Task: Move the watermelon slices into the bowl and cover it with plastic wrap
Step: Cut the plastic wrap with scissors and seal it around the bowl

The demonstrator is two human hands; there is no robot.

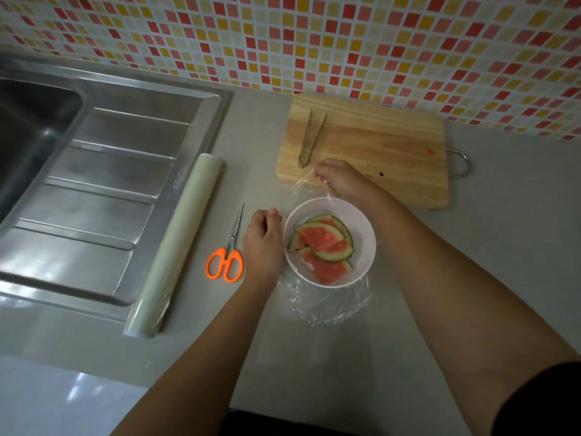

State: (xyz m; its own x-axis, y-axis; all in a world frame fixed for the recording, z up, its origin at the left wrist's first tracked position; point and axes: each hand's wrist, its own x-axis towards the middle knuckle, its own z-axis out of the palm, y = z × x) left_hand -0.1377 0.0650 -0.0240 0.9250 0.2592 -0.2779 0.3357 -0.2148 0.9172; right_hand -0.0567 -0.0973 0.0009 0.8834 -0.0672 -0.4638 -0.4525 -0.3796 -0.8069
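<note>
Watermelon slices (325, 243) lie in the white bowl (364, 225) on the grey surface (408, 309). The left hand (263, 243) and right hand (338, 179) each pinch the plastic wrap (327, 305) at the bowl's rim, with orange scissors (225, 262) just left and tongs (309, 140) on the cutting board (393, 146).

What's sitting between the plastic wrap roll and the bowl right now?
In the head view, the orange-handled scissors and the left hand lie between the plastic wrap roll and the bowl.
</note>
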